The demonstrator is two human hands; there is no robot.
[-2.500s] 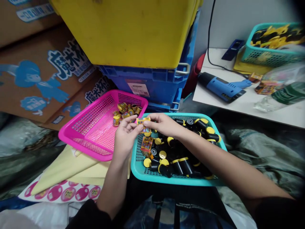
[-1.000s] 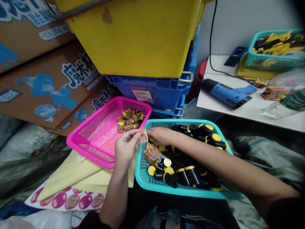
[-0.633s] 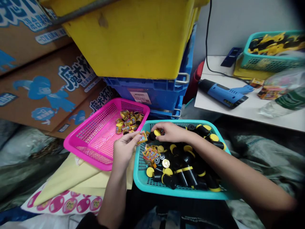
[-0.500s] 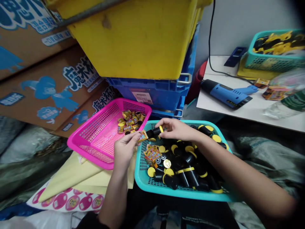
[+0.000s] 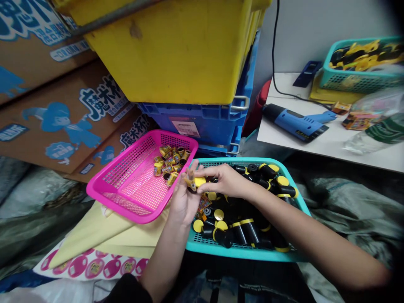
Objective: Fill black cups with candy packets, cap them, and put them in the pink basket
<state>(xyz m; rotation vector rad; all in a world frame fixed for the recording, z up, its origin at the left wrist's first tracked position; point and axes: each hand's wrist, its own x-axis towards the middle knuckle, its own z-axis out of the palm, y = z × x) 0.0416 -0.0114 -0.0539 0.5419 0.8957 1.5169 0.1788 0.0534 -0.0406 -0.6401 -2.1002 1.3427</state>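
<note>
Nearest to us lies a sheet of round pink stickers (image 5: 91, 266) under some pale yellow paper (image 5: 104, 231), at the near left. Just beyond, our two hands meet over the left end of the teal basket (image 5: 243, 251). Our left hand (image 5: 184, 198) is raised with fingers half curled, pinching a small printed label (image 5: 190, 182) between thumb and fingertips. Our right hand (image 5: 222, 182) comes in from the right and pinches a small black cylinder with a yellow cap (image 5: 199, 182), its long axis roughly level and running left to right, the capped end toward the label. Label and cylinder touch, or very nearly; we cannot tell which. Both hands are equally close to the piece. Below them the basket holds many more black cylinders (image 5: 246, 229). To the left, the pink basket (image 5: 132, 198) carries a small heap of labelled pieces (image 5: 168, 159) at its far end. Farther back stand a blue crate (image 5: 202, 115) and a yellow crate (image 5: 176, 46); at the far right a counter (image 5: 334, 145) carries a blue power tool (image 5: 293, 122).
</note>
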